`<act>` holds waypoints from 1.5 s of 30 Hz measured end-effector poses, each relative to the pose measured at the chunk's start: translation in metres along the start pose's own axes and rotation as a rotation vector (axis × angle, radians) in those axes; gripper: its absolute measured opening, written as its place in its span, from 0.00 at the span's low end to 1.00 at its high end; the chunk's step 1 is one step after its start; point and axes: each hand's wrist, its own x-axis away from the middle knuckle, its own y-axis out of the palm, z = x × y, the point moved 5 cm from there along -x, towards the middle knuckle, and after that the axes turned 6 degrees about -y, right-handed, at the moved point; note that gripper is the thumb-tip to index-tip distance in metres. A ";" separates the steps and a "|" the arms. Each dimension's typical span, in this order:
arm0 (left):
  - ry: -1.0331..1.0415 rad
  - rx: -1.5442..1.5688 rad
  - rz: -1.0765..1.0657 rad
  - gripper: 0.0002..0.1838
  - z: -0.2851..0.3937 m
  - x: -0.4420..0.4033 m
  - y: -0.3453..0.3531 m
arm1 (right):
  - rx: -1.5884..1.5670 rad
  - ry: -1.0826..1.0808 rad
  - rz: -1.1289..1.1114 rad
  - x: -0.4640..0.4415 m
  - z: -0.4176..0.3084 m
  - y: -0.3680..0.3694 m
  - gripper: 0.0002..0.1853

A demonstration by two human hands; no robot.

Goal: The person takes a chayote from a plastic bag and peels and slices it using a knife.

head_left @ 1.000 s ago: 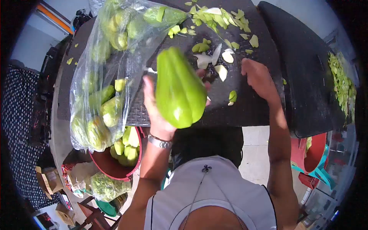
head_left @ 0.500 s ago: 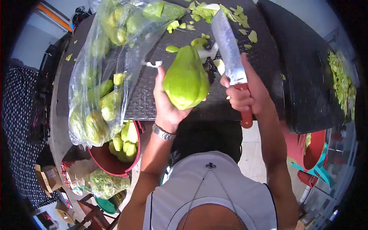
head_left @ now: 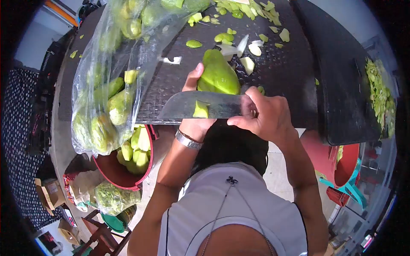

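My left hand (head_left: 194,79) cradles a pear-shaped green fruit (head_left: 218,77), its thumb along the left side. A broad-bladed knife (head_left: 179,106) lies crosswise at the fruit's near end and hides part of that hand. My right hand (head_left: 267,112) is closed round the handle end of the knife, which covers the handle. On the flat of the blade sits a small green piece (head_left: 201,109). Whether the edge touches the fruit cannot be made out.
A clear plastic bag (head_left: 143,91) of green fruits lies at the left. Cut pieces (head_left: 247,65) are scattered over the dark table (head_left: 294,81). Below stand a red bucket (head_left: 112,170) of pale green pieces and another red bucket (head_left: 348,166). A black board (head_left: 341,94) is at the right.
The knife has swung down from upright to crosswise against the fruit's near end, moving left and nearer to me. The fruit has tilted and shifted slightly right; a green piece now shows on the blade.
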 end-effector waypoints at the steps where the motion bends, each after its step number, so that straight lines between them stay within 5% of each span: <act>1: 0.015 -0.028 0.015 0.35 0.000 0.000 -0.002 | 0.016 -0.017 0.011 0.000 0.000 0.000 0.32; 7: 0.052 -0.086 0.000 0.29 0.003 0.007 0.007 | 0.027 -0.089 -0.019 -0.010 0.000 -0.006 0.28; 11: 0.075 -0.235 0.040 0.38 0.002 0.012 -0.005 | -0.118 0.332 -0.070 -0.017 0.079 -0.005 0.30; 16: 0.106 -0.193 0.126 0.37 0.010 0.009 0.003 | -0.133 0.316 -0.142 -0.027 0.049 -0.018 0.28; 21: 0.092 -0.068 0.040 0.30 0.010 0.011 0.003 | -0.148 -0.032 -0.087 -0.019 0.011 -0.005 0.27; 27: 0.016 -0.059 -0.019 0.33 0.008 0.009 -0.017 | -0.097 0.023 -0.129 -0.028 0.044 -0.002 0.22; 30: 0.060 -0.176 0.031 0.38 0.006 0.013 -0.005 | -0.128 0.286 -0.084 -0.042 0.097 -0.014 0.22; 33: 0.068 -0.185 0.032 0.37 0.008 0.012 -0.003 | -0.175 0.315 -0.125 -0.038 0.074 -0.015 0.23; 36: 0.228 -0.273 0.265 0.34 0.011 0.011 -0.012 | -0.230 0.150 -0.232 -0.031 0.027 -0.012 0.27; 37: 0.140 -0.116 0.121 0.32 0.010 0.006 -0.008 | -0.195 0.089 -0.221 -0.029 0.020 -0.007 0.30; 45: 0.124 0.167 -0.053 0.34 0.008 -0.003 -0.032 | -0.064 0.011 -0.232 -0.032 0.034 -0.005 0.24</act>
